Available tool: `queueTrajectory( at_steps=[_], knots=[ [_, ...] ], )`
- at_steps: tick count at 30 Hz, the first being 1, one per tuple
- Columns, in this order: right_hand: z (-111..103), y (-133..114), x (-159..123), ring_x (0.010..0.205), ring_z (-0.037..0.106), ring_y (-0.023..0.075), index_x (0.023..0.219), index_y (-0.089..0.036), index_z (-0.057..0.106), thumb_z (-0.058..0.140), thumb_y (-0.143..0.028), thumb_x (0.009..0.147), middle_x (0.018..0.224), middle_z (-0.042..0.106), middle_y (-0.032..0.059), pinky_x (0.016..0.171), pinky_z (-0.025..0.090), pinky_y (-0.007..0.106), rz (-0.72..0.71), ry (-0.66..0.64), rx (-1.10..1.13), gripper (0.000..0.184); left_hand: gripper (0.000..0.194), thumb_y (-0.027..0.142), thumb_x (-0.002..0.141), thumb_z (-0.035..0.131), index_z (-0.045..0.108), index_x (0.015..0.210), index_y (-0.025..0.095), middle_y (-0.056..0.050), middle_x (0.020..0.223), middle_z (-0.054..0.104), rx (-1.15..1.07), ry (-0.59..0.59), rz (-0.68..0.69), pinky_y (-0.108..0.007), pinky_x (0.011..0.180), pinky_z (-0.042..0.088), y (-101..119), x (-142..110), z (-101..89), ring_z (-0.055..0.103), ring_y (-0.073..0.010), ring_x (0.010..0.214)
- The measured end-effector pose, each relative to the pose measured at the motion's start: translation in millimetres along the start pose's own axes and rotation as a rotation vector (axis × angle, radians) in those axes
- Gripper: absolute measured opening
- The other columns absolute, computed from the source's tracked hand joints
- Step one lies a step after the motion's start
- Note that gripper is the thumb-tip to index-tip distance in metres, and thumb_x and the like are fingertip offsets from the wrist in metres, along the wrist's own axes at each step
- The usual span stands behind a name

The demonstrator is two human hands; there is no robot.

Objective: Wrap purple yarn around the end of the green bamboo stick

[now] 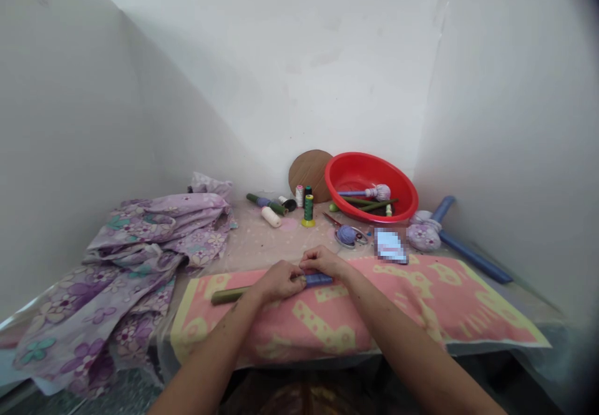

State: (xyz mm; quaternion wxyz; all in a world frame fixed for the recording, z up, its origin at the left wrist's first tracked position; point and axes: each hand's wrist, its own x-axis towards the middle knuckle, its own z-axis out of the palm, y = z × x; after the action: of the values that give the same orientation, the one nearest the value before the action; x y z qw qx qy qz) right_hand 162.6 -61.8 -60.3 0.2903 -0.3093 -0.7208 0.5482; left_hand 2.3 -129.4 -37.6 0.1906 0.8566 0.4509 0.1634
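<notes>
A green bamboo-like stick (229, 295) lies slanted over the pink and yellow cloth, its right part wrapped in blue thread or strip (319, 279). My left hand (282, 279) is closed around the stick's middle, where the blue wrapping starts. Just above the wrapped part, my right hand (322, 261) has its fingertips pinched together close to the left thumb. Whatever the right fingers hold is too small to make out. The wrist side of my right hand hides part of the stick's far end.
Beyond the cloth (477, 299) are a blue yarn ball (346, 234), scissors (360, 236), a phone (390, 245) and a green thread spool (308, 210). A red basin (412, 200) leans at the back right. Floral fabric (140, 246) is heaped left; a blue-wrapped stick (477, 257) lies right.
</notes>
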Motion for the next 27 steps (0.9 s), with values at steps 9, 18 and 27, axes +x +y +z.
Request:
queueTrajectory(
  at_steps=[9, 18, 27],
  knots=[
    [-2, 5, 2, 0.043, 0.04, 0.0043, 0.06, -0.011, 0.059, 0.065, -0.032, 0.056, 0.048, 0.051, -0.0043, 0.043, 0.03, 0.017, 0.027, 0.013, 0.04, 0.023, 0.023, 0.024, 0.068, 0.036, 0.055, 0.061, 0.013, 0.003, 0.051, 0.04, 0.076, 0.037, -0.036, -0.02, 0.046, 0.021, 1, 1, 3.9, 0.034, -0.0075, 0.047],
    [-8, 11, 4, 0.042, 0.041, 0.0046, 0.062, -0.011, 0.062, 0.066, -0.028, 0.054, 0.049, 0.054, -0.0032, 0.042, 0.03, 0.017, 0.126, -0.037, 0.048, 0.02, 0.019, 0.027, 0.062, 0.048, 0.058, 0.074, 0.017, 0.002, 0.06, 0.054, 0.164, 0.046, -0.024, -0.019, 0.048, 0.025, 8, -5, 1.7, 0.045, -0.0103, 0.054],
    [-8, 12, 0, 0.045, 0.044, 0.0054, 0.061, -0.011, 0.062, 0.066, -0.024, 0.052, 0.051, 0.056, -0.0031, 0.045, 0.031, 0.018, 0.121, -0.059, 0.089, 0.016, 0.019, 0.027, 0.065, 0.049, 0.06, 0.077, 0.018, 0.0, 0.067, 0.06, 0.176, 0.118, -0.015, -0.019, 0.051, 0.029, 9, -8, 4.4, 0.05, -0.0119, 0.059]
  ],
)
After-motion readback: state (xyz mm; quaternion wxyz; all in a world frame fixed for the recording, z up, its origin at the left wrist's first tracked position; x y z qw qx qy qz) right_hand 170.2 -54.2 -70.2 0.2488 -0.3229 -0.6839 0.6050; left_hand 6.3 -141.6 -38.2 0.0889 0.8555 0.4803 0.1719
